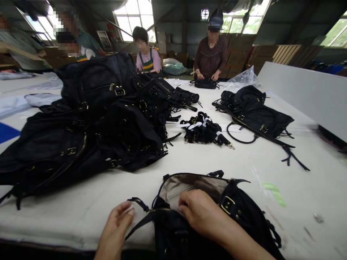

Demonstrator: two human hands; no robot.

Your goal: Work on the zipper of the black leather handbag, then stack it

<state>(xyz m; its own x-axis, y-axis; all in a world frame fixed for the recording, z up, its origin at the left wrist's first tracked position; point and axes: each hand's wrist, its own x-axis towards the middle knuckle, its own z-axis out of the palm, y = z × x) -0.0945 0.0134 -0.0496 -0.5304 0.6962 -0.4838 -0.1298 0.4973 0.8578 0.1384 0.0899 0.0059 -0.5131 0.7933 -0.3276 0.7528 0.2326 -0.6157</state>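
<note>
A black handbag (238,213) with brass buckles lies open at the near edge of the white table (206,159), its beige lining (189,186) showing. My right hand (199,209) rests on the bag's front rim with its fingers curled over the zip edge. To the left of the bag my left hand (119,220) pinches a thin black strap at its end, fingers closed on it.
A large heap of black bags (89,122) fills the left of the table. A bundle of black straps (203,130) lies mid-table, with more bags (252,112) at the right. Several people work at the far side. A grey board (306,94) runs along the right.
</note>
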